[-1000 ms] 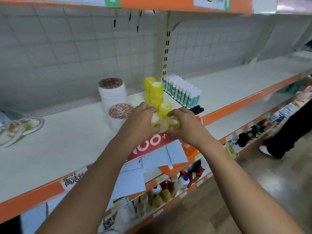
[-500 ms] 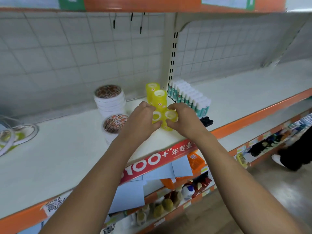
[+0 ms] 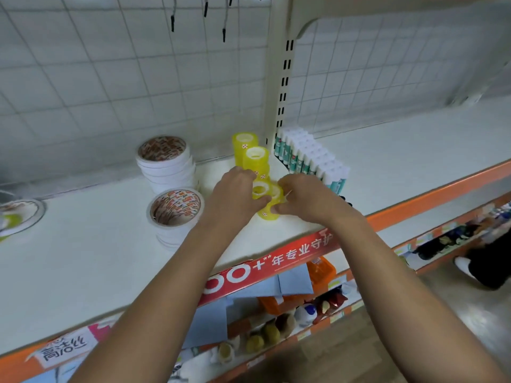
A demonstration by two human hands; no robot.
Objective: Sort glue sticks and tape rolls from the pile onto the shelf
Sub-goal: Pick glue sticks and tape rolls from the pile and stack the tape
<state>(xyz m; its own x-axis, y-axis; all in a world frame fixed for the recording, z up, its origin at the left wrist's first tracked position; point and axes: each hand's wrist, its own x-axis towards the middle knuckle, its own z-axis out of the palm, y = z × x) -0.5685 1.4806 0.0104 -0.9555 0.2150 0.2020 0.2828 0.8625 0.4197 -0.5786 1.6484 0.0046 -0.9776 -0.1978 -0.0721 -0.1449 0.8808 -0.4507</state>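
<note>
Near the front edge of the white metal shelf (image 3: 96, 258) I have the small yellow translucent tape rolls (image 3: 266, 214) caught between both hands. From one side the left hand (image 3: 235, 194) grips them, from the other the right hand (image 3: 307, 200); fingers on both are curled in tight on the rolls, no spare gap. Neither hand is nearer: the rolls sit dead centre between the fingertips. Cores face up toward the camera, so the little column's long axis is roughly vertical. Bottom roll looks down on the shelf, but I can't confirm full contact. Directly behind, touching or nearly, stand two taller stacks of the same yellow rolls (image 3: 255, 158), also upright, lined front to back. The white-capped glue sticks with teal labels (image 3: 312, 158) stand just right of the right hand, and the white tape rolls with orange-printed cores (image 3: 166, 161) are off left. My read: next move squares the column into that line, straight back, axis kept vertical.
</note>
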